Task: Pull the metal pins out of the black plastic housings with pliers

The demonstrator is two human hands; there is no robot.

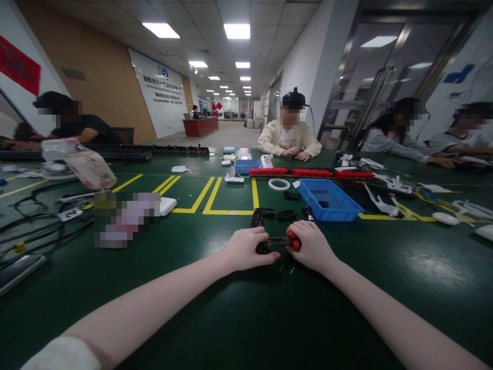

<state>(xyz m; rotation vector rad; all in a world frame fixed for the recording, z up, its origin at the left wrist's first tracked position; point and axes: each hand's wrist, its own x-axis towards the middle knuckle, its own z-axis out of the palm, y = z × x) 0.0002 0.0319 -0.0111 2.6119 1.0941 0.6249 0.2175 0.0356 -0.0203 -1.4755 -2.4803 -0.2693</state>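
Observation:
My left hand (246, 247) is closed around a small black part (263, 248) on the dark green table (246, 308). My right hand (311, 245) grips a screwdriver with a red and black handle (293, 240), its shaft pointing left into the black part. Both hands rest on the table close together. Two tiny screws (287, 267) lie on the table just in front of the hands. Several more black parts (269, 213) lie just beyond the hands.
A blue bin (329, 200) stands beyond my right hand, a white ring (279, 184) and a red power strip (310, 172) farther back. Cables and a phone (17, 272) lie at left. Other people sit around the table.

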